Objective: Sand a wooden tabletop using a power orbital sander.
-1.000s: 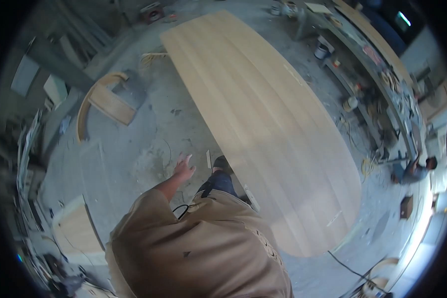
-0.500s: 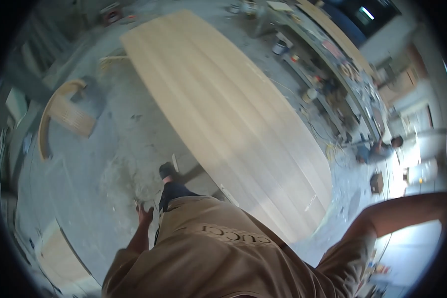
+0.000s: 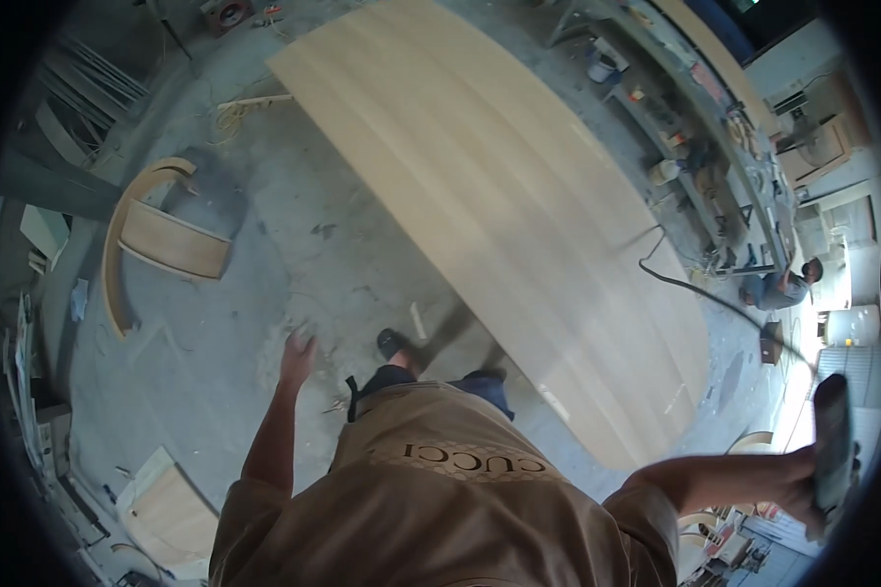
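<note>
Two hands are in view, and only one carries anything. Our right hand (image 3: 803,479), stretched far out to the right, is wrapped around a dark, flat, slab-like object (image 3: 834,440) held upright; we cannot tell what kind of tool it is. Our left hand (image 3: 297,354) hangs empty with fingers loosely spread above the dusty grey concrete floor (image 3: 264,293), touching nothing. Just ahead lies the large, pale, long wooden panel with rounded ends (image 3: 519,215), its tabletop-like surface bare and even in colour. A thin black cable (image 3: 700,293) trails off its right edge towards the cluttered workbench (image 3: 715,166). We judge the work on the panel as not in hand at this moment: neither hand touches it, and we stand at its near end, one dark shoe (image 3: 392,342) forward.
</note>
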`<state>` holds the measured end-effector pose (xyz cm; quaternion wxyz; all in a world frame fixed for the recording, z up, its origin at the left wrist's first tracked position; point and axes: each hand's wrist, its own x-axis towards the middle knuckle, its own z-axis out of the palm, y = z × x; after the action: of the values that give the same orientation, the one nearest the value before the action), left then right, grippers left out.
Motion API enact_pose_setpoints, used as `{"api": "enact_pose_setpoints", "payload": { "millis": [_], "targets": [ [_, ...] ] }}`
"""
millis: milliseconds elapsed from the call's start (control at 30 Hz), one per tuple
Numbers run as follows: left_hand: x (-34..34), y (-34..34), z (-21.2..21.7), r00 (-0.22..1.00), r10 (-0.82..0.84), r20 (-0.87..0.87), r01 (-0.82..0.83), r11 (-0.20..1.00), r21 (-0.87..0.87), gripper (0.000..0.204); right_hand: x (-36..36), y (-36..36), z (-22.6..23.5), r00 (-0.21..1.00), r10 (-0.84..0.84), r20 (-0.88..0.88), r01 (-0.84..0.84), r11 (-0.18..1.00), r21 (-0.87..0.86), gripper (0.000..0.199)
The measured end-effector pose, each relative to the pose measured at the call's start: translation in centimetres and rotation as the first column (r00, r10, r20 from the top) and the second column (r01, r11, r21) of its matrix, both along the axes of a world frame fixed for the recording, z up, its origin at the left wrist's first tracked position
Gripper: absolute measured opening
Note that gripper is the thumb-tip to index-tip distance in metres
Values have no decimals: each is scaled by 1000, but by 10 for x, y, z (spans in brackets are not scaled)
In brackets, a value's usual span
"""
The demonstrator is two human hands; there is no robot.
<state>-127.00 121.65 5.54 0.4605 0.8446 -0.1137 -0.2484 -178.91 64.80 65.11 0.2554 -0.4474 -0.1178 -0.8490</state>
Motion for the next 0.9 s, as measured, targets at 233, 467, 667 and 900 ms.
{"api": "enact_pose_setpoints", "payload": {
  "millis": [233, 467, 667, 900],
  "targets": [
    [54, -282, 151, 684, -721, 110, 729, 675, -113, 56, 107, 91, -146, 882, 424, 205, -469, 749, 469, 99],
    [-50, -479, 164, -98, -660, -745, 725, 465, -507, 88, 231, 80, -233, 451, 658, 603, -886, 409, 217, 100],
    [-19, -524, 230, -205, -696, -688, 86, 688, -721, 53, 302, 74, -242, 401, 662, 633, -916, 315, 250, 88],
    [133, -632, 258, -68, -578, -814, -304, 789, -534, 37, 308, 149, -245, 754, 428, 498, -651, 586, 482, 80]
  ]
}}
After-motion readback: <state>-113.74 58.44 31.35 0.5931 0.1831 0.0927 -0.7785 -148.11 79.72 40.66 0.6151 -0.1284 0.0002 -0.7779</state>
